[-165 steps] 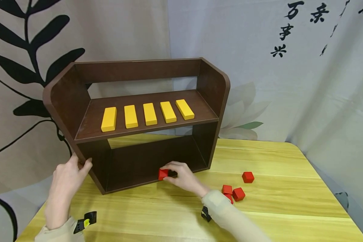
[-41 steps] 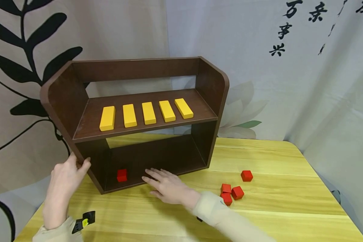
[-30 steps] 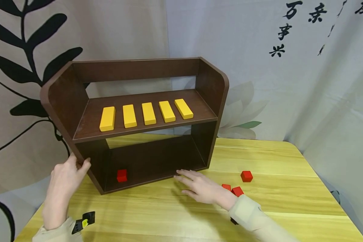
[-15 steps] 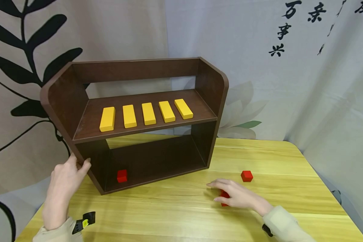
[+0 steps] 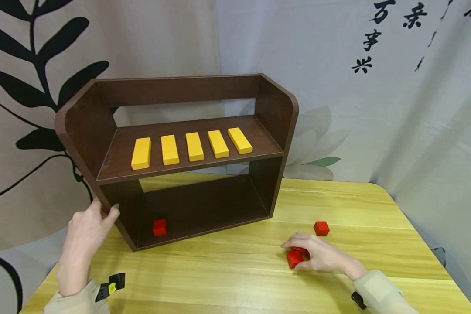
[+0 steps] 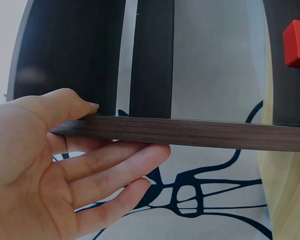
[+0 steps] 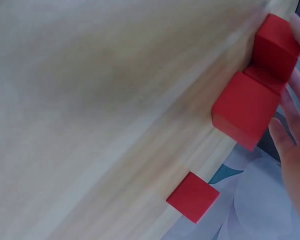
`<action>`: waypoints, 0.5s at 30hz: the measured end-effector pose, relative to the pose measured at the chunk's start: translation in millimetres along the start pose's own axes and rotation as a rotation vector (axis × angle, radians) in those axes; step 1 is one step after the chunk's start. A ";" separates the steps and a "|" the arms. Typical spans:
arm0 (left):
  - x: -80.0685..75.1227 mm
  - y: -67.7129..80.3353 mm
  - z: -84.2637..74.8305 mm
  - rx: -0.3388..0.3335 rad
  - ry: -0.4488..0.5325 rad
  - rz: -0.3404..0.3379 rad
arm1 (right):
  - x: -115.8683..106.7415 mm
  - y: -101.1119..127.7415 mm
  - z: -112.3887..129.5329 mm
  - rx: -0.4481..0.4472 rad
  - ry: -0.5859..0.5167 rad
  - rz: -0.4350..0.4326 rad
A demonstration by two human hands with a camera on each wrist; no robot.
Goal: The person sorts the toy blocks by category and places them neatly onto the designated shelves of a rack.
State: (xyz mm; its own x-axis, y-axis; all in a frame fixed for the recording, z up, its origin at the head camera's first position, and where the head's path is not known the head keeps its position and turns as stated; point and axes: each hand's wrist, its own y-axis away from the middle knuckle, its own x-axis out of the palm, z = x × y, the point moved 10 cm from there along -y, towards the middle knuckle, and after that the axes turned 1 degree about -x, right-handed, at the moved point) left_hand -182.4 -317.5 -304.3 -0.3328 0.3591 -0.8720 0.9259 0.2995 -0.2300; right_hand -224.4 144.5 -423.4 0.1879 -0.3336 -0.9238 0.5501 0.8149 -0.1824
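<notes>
My left hand (image 5: pixel 87 233) grips the left side panel of a dark brown two-tier shelf (image 5: pixel 208 200), thumb on one face and fingers behind. In the left wrist view the panel's edge (image 6: pixel 200 132) passes between thumb and fingers. My right hand (image 5: pixel 322 254) curls over a small cluster of red cubes on the table, fingertips at the nearest red cube (image 5: pixel 294 258). The right wrist view has fingers along the sides of this cube (image 7: pixel 276 45) and another cube (image 7: pixel 247 110). One red cube (image 5: pixel 159 227) sits at the left of the lower tier.
Several yellow blocks (image 5: pixel 195 147) lie in a row on the upper tier. Another loose red cube (image 5: pixel 321 228) rests on the wooden table (image 5: pixel 220 283) beyond my right hand. A printed curtain (image 5: pixel 337 109) hangs behind the table.
A red cube carried by my right hand now stands at the left of the lower tier. The right hand has since moved right and curled over the cluster. The left hand keeps its hold.
</notes>
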 end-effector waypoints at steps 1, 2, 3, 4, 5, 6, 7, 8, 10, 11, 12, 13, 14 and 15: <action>0.3 0.2 0.1 -0.002 0.001 0.002 | -0.5 0.1 0.3 -0.005 0.001 0.003; 0.5 0.4 0.2 -0.005 0.001 0.004 | -0.9 -0.2 0.7 -0.013 -0.002 0.006; 0.7 0.5 0.3 -0.007 0.002 0.006 | -1.1 -0.4 1.3 -0.022 0.000 0.007; 0.5 0.5 0.3 -0.009 0.003 0.006 | -1.0 -0.9 2.0 -0.032 0.000 0.009; 0.3 0.5 0.3 -0.010 0.003 0.005 | -0.7 -1.3 2.6 -0.040 0.001 0.010; 0.1 0.5 0.3 -0.010 0.002 0.004 | -0.4 -2.0 3.3 -0.048 0.000 0.011; 0.1 0.5 0.4 -0.011 0.002 0.004 | 0.1 -2.6 3.8 -0.054 0.000 0.013; -0.1 0.4 0.4 -0.011 0.001 0.004 | 0.5 -3.2 4.4 -0.061 0.001 0.012; 0.0 0.3 0.4 -0.012 -0.003 0.005 | 0.6 -4.9 6.1 -0.075 -0.009 0.006; -0.1 0.1 0.4 -0.012 -0.005 0.005 | 0.5 -6.0 7.2 -0.084 -0.016 0.003; -0.3 0.0 0.2 -0.011 -0.006 0.005 | 0.5 -7.2 8.4 -0.095 -0.022 -0.001; -0.6 -0.2 0.0 -0.011 -0.007 0.005 | 0.6 -8.5 9.2 -0.104 -0.029 -0.004; -0.6 -0.4 0.1 -0.010 -0.006 0.006 | 0.6 -10.1 10.2 -0.110 -0.039 -0.007; -0.5 -0.6 0.3 -0.010 -0.004 0.007 | 0.6 -11.7 10.9 -0.115 -0.051 -0.010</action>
State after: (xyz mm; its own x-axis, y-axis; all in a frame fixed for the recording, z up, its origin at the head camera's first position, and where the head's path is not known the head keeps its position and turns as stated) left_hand -182.7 -318.1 -303.8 -0.3257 0.3575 -0.8753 0.9263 0.3063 -0.2196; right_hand -221.9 129.6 -418.2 0.2258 -0.3631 -0.9040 0.4557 0.8595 -0.2314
